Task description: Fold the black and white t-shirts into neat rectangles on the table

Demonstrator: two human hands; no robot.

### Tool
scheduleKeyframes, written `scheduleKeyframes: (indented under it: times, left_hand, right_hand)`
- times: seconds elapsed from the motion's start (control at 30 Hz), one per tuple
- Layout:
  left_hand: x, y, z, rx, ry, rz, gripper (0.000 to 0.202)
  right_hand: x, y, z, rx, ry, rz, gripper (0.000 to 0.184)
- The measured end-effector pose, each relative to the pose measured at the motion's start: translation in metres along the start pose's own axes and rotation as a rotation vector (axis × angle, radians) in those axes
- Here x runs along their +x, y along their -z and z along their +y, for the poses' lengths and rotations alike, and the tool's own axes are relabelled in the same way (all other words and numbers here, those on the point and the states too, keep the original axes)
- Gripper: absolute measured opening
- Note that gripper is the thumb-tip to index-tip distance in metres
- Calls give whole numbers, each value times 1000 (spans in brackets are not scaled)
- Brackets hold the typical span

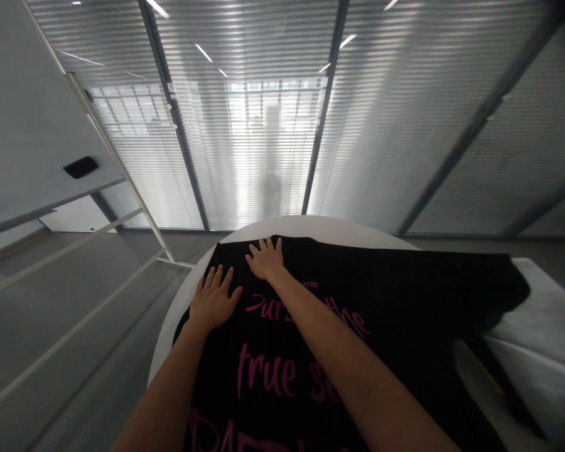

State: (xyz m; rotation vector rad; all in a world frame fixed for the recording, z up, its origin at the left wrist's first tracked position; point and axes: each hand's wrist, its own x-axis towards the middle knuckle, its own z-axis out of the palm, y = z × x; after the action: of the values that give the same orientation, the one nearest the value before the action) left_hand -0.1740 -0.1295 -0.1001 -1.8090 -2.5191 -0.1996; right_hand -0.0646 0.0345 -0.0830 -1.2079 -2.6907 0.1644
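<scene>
A black cloth garment (395, 295) with pink lettering is spread over a round white table (301, 225); its exact kind is hard to tell. My left hand (214, 300) rests flat on the cloth near its left edge, fingers spread. Close to the far edge, my right hand (266, 258) also lies flat with its fingers apart, and my right forearm covers part of the lettering. Neither hand grips anything. On the right, the dark cloth hangs past the table's curve.
A whiteboard (23, 100) on a white frame (153, 226) stands at the left, with a black eraser-like block (81, 167) on it. Glass partitions with blinds (273, 157) run behind the table. A white surface (537, 326) is at the right.
</scene>
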Motion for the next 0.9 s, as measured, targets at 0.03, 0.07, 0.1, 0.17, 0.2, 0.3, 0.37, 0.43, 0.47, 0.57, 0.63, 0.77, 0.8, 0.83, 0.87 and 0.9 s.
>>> scheduleKeyframes:
  times: [0.03, 0.07, 0.1, 0.17, 0.2, 0.3, 0.37, 0.43, 0.47, 0.57, 0.63, 0.77, 0.8, 0.83, 0.87, 0.9]
  left_hand:
    - [0, 0, 0, -1, -4, 2, 69]
    - [0, 0, 0, -1, -7, 2, 70]
    - [0, 0, -1, -2, -10, 0, 71]
    - [0, 0, -1, -3, -14, -8, 73]
    - [0, 0, -1, -3, -12, -12, 74]
    - [0, -1, -2, -2, -8, -16, 76]
    - [0, -2, -2, -2, -9, -16, 76]
    - [1, -3, -3, 0, -11, -12, 76]
    - [1, -3, -3, 2, -10, -8, 75]
    - [1, -4, -4, -1, -12, 15, 73]
    - [0, -3, -2, -4, -18, 41, 68]
    - [-5, 3, 2, 17, -39, 131, 59]
    - [-6, 4, 3, 26, -48, 159, 57]
    - [-7, 6, 4, 36, -58, 183, 55]
    - [-8, 7, 5, 45, -66, 199, 53]
    - [-9, 9, 6, 56, -69, 204, 52]
  right_hand:
    - [-5, 6, 8, -37, -1, 10, 56]
    - [-12, 14, 17, -73, -4, 21, 55]
    - [-20, 22, 27, -108, -11, 33, 54]
    - [-40, 41, 50, -167, -36, 56, 54]
    - [-52, 51, 62, -190, -62, 65, 54]
    - [-93, 78, 93, -227, -190, 68, 56]
    - [-124, 88, 107, -214, -269, 39, 58]
    - [-156, 89, 113, -175, -300, -4, 61]
    - [-171, 86, 113, -152, -290, -25, 62]
    - [-207, 67, 109, -93, -205, -71, 63]
    - [-222, 55, 106, -56, -181, -69, 60]
    - [-230, 44, 107, 0, -189, -53, 57]
    - [-230, 44, 108, 9, -187, -52, 56]
    - [-230, 45, 109, 16, -184, -49, 56]
    - [-229, 45, 110, 23, -181, -48, 56]
    - [-229, 46, 112, 29, -176, -44, 57]
